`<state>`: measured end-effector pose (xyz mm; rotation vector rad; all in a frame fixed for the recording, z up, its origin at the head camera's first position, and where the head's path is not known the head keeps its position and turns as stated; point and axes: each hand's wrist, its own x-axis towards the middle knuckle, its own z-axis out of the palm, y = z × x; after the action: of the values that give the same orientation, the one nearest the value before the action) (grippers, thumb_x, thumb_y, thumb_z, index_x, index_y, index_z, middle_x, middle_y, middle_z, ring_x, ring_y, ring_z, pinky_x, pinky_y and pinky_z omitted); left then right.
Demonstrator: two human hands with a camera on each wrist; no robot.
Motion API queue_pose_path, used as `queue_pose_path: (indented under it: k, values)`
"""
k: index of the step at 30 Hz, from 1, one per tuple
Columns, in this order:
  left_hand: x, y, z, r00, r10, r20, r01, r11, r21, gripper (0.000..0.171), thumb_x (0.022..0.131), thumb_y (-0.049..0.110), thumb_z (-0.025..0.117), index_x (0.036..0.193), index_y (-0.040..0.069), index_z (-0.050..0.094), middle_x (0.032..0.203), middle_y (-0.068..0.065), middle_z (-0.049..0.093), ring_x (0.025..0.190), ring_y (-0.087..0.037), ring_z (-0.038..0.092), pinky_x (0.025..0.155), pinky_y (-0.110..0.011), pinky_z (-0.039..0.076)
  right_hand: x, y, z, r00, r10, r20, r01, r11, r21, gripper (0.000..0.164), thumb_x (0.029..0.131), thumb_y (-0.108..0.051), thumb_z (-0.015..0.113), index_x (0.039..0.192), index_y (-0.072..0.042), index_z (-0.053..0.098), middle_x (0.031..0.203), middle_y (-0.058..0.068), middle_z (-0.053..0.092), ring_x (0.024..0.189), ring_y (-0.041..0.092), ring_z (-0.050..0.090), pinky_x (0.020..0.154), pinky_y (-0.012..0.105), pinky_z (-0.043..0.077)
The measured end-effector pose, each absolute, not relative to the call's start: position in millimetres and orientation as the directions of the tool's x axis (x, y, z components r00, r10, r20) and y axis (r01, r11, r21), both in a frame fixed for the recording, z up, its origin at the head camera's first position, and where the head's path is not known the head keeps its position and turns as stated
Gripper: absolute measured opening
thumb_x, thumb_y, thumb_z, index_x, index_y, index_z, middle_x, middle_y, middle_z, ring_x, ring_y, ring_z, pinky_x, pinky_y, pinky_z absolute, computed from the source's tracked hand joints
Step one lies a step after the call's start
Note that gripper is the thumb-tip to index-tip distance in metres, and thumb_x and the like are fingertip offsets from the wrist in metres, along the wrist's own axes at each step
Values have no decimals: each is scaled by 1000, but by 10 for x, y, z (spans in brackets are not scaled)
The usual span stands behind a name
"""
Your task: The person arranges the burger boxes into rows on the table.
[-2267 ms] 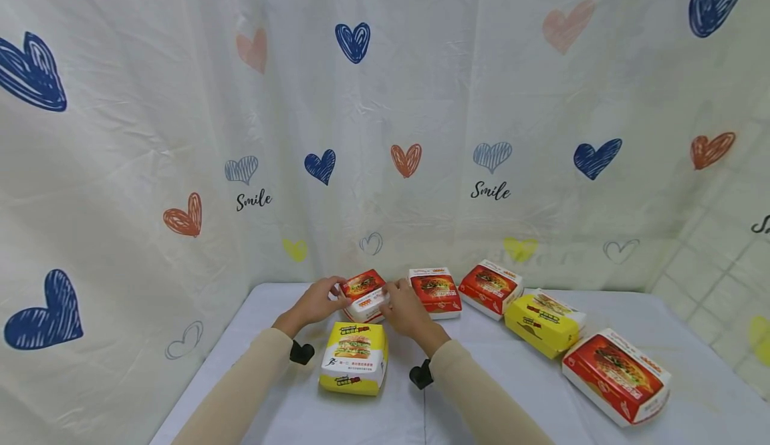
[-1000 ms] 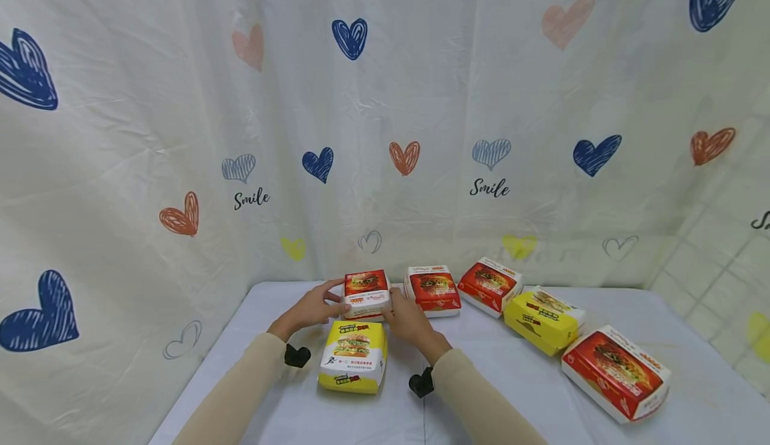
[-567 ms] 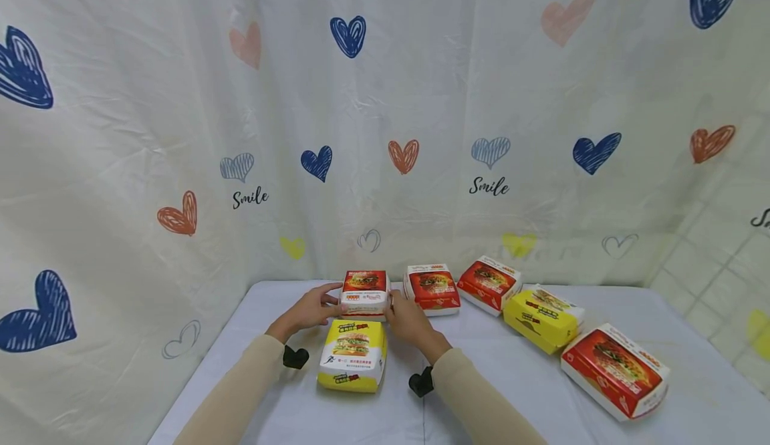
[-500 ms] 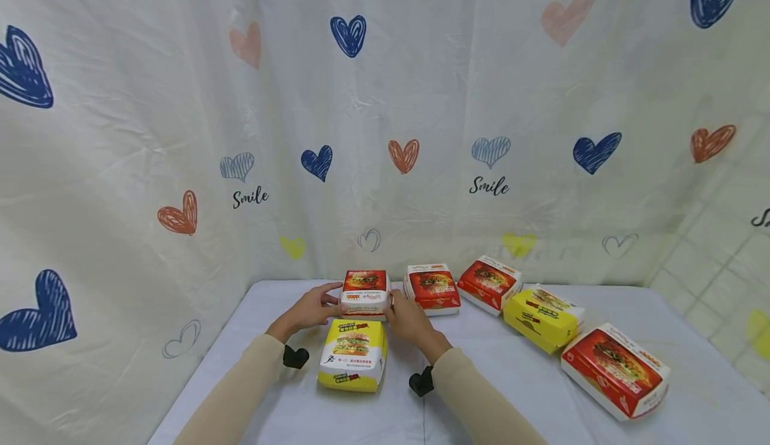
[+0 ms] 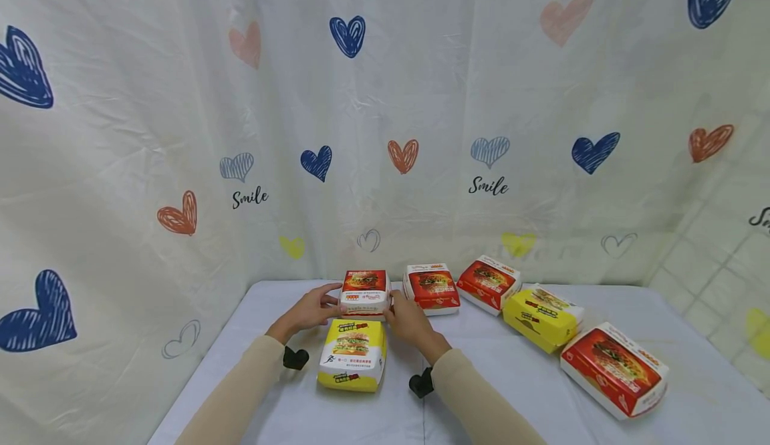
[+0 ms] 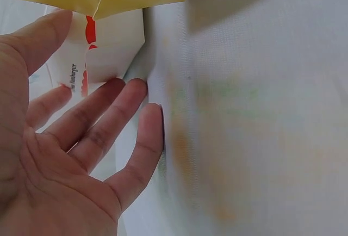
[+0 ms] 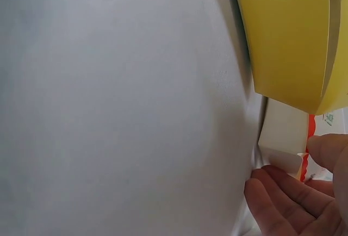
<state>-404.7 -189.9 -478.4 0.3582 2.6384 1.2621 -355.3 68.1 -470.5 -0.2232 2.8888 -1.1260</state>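
Jointly, left hand (image 5: 308,310) and right hand (image 5: 412,322) holding the leftmost red box (image 5: 365,290), fine print illegible, curtain (image 5: 421,97) reading "Smile".

left yellow box (image 5: 351,358) blocking front of left red box (image 5: 364,292), passage between right sleeve (image 5: 479,395) and right yellow box (image 5: 541,317)

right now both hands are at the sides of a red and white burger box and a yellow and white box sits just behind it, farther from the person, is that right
Not quite: the head view shows the yellow and white box in front of the red and white burger box, nearer the person. Both hands, left and right, are at its sides.
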Motion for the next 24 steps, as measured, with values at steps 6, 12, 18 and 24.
queue_pose_path:
  k: [6, 12, 18, 24]
  values:
    - [-4056, -1888, -4805, -956, 287, -64, 135, 622, 771, 81, 90, 44, 76, 157, 17, 40, 131, -16, 68, 112, -26, 68, 77, -37, 60, -3548, 682, -4712, -989, -144, 23, -122, 729, -673, 59, 99, -26, 67, 147, -1, 42, 97, 7, 65, 80, 18, 58, 71, 31, 57]
    - [-4051, -1881, -4802, -955, 293, -53, 143, 606, 783, 79, 92, 40, 76, 158, 16, 39, 128, -14, 70, 109, -24, 69, 75, -36, 60, -3548, 681, -4712, -989, -146, 27, -126, 730, -671, 59, 100, -25, 67, 147, -1, 42, 94, 6, 64, 79, 18, 58, 71, 30, 57]
    - [-4034, -1875, -4792, -953, 298, -46, 148, 595, 790, 78, 92, 39, 76, 158, 16, 39, 128, -14, 70, 109, -23, 69, 75, -37, 60, -3540, 676, -4714, -990, -141, 24, -120, 729, -674, 58, 100, -25, 67, 147, -1, 42, 94, 6, 64, 78, 18, 58, 72, 31, 57]
    - [-4039, -1878, -4801, -956, 289, -51, 142, 608, 781, 80, 91, 43, 76, 158, 17, 39, 128, -14, 70, 108, -23, 69, 75, -35, 59, -3529, 677, -4710, -991, -136, 16, -110, 725, -680, 58, 99, -24, 68, 145, -2, 42, 94, 6, 63, 78, 18, 58, 72, 31, 57]
